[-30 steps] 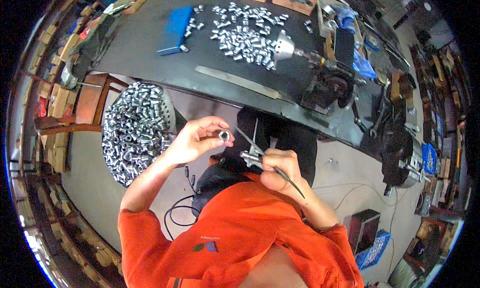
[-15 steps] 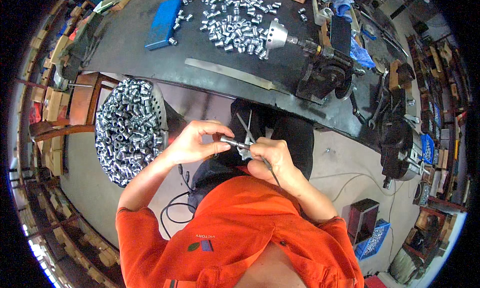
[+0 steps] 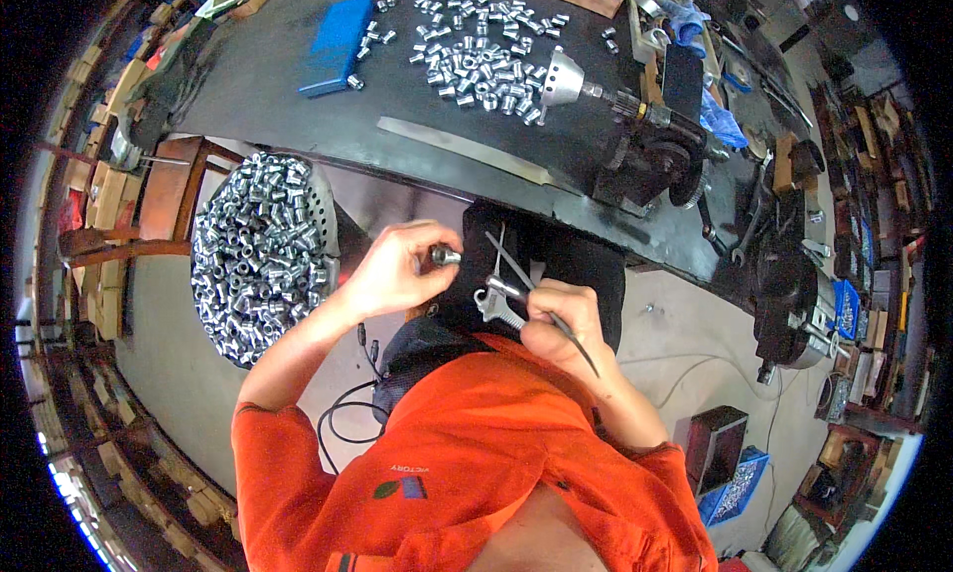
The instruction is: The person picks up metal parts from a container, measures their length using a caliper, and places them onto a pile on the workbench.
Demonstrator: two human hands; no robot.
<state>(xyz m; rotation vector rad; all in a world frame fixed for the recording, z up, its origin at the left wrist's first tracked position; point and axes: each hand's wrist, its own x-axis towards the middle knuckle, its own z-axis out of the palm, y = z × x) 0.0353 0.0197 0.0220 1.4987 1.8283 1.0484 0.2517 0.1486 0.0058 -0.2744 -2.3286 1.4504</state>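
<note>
Black flat workbench [image 3: 298, 116] ahead; before it, your left hand [image 3: 399, 269] pinches a short silver metal tube [image 3: 449, 258], your right hand [image 3: 564, 317] clasps a slim grey tapered rod [image 3: 510, 261].

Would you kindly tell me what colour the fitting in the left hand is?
Silver: the fitting in the left hand shows best in the head view.

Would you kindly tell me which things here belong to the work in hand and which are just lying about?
Work in hand:
metal part in left hand
rod and long thin tool in right hand
silver tool by it
similar parts in basin, probably

Seemingly lying about:
flat bar
blue block
blue cloth
</note>
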